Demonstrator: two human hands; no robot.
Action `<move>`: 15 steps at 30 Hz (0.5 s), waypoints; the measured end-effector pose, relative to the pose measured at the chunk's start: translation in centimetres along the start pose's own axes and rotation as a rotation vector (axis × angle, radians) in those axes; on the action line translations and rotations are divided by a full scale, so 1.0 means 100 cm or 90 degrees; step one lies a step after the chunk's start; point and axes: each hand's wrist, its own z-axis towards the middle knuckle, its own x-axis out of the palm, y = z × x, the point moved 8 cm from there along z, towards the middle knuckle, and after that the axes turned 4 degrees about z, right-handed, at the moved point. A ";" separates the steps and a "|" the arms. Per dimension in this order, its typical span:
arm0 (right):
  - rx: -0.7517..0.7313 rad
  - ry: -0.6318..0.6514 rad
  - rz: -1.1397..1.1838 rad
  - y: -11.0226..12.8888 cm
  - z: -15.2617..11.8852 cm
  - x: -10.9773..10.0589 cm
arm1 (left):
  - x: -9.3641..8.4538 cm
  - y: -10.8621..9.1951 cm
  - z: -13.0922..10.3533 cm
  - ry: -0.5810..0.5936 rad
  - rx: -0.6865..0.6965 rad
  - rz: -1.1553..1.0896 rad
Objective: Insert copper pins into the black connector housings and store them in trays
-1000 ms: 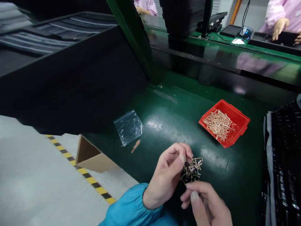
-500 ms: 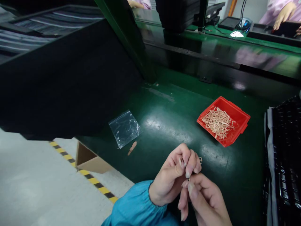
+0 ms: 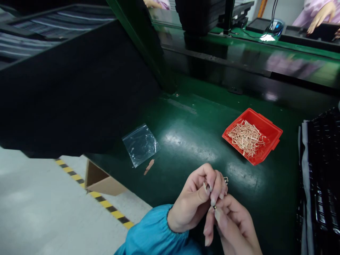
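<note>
Close together at the lower centre, my two hands meet at the fingertips. A small dark piece (image 3: 214, 207) with a bright spot shows between them, too small to name. My left hand (image 3: 195, 198), in a blue sleeve, has its fingers curled and its thumb pressed to the forefinger. Something dark shows at that pinch, but its kind is hidden. My right hand (image 3: 235, 223) pinches the small dark piece between thumb and forefinger. Just past the left fingers a pale thin strip (image 3: 226, 180) sticks out; whether it is held cannot be made out.
A red bin (image 3: 268, 132) of thin beige strips (image 3: 245, 138) stands on the green table (image 3: 186, 131). Left are a clear zip bag (image 3: 141, 145) and a flat tan scrap (image 3: 149, 166). Black trays (image 3: 325, 177) are stacked at right. Across the bench, a person's hand (image 3: 322, 17) works.
My fingertips have shifted slightly, and the dark piece between them shows a little more. The right hand's lower fingers have moved a little. The bin and bag stay put.
</note>
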 end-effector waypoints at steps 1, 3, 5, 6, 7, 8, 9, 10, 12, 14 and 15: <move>0.001 -0.013 0.003 0.001 -0.001 0.001 | 0.000 0.000 0.000 0.002 0.001 0.001; 0.003 -0.043 0.010 0.004 -0.002 0.002 | 0.001 0.000 0.000 0.005 0.004 0.001; 0.005 -0.067 0.014 0.007 -0.004 0.004 | 0.001 0.000 0.000 0.006 0.007 0.003; 0.004 -0.075 0.012 0.008 -0.004 0.005 | 0.002 -0.001 0.000 0.006 0.008 0.003; 0.001 -0.082 0.008 0.008 -0.004 0.005 | 0.002 -0.001 0.000 0.005 0.010 0.004; -0.001 -0.088 0.001 0.008 -0.004 0.004 | 0.002 -0.001 0.000 0.004 0.011 0.005; -0.004 -0.093 -0.007 0.008 -0.004 0.004 | 0.002 -0.001 0.000 0.003 0.013 0.006; -0.005 -0.098 -0.016 0.007 -0.004 0.003 | 0.001 -0.002 0.000 0.003 0.014 0.007; -0.007 -0.106 -0.034 0.005 -0.005 0.002 | 0.001 -0.001 -0.001 0.004 0.015 0.010; -0.010 -0.114 -0.049 0.004 -0.006 0.000 | 0.001 -0.001 -0.001 0.003 0.016 0.015; -0.015 -0.118 -0.056 0.004 -0.006 0.000 | 0.000 -0.002 -0.002 0.001 0.016 0.020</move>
